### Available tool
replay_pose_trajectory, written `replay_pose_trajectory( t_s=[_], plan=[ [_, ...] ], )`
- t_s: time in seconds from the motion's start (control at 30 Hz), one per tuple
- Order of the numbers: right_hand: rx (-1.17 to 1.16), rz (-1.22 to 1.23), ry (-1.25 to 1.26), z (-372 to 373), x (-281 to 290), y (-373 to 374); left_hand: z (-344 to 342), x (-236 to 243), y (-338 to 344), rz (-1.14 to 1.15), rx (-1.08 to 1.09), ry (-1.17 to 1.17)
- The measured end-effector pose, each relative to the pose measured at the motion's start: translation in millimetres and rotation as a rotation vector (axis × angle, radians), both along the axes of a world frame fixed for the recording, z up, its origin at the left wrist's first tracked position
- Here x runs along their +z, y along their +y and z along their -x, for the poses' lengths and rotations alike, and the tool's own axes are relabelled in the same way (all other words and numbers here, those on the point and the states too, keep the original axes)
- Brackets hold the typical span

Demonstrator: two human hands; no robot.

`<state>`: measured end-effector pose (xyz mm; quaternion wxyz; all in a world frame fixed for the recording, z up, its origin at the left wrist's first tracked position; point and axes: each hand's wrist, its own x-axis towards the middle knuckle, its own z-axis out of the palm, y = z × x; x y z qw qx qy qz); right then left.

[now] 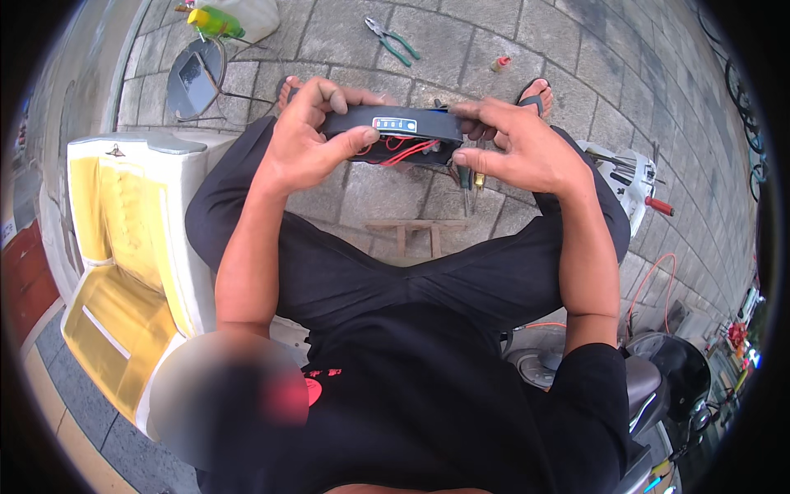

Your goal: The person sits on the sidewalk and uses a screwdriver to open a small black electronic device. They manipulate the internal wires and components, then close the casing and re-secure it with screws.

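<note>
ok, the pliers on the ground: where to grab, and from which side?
Both green handles, probably from above and the near side: the pliers lie flat, metal head pointing away and left, handles splayed back toward the near right.

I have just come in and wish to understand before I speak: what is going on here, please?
A person is holding a black case between both hands, above the paving. The left hand grips its left end; the right hand is at its right end. Red wires show in its open side, below a small indicator panel. Green-handled pliers lie on the paving beyond.
</note>
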<state>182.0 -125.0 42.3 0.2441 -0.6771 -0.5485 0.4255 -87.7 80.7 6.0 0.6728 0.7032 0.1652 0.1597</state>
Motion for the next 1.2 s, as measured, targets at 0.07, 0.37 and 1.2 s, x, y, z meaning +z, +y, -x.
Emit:
replay_pose_trajectory(
  t_s=[0.07, 0.37, 1.2],
  plan=[
    [-0.049, 0.039, 0.086, -1.9, -5.8, -7.0, -1.2, 1.2, 0.1, 0.039, 0.005, 0.032],
    [-0.141, 0.162, 0.244, 19.2, -16.5, -14.8, 0.6, -8.3, 2.9, 0.050, -0.034, -0.019],
    [-0.085, 0.043, 0.153, 8.2, -35.0, 38.3, 17.1, -22.5, 14.1, -0.041, 0.088, -0.095]
  ],
)
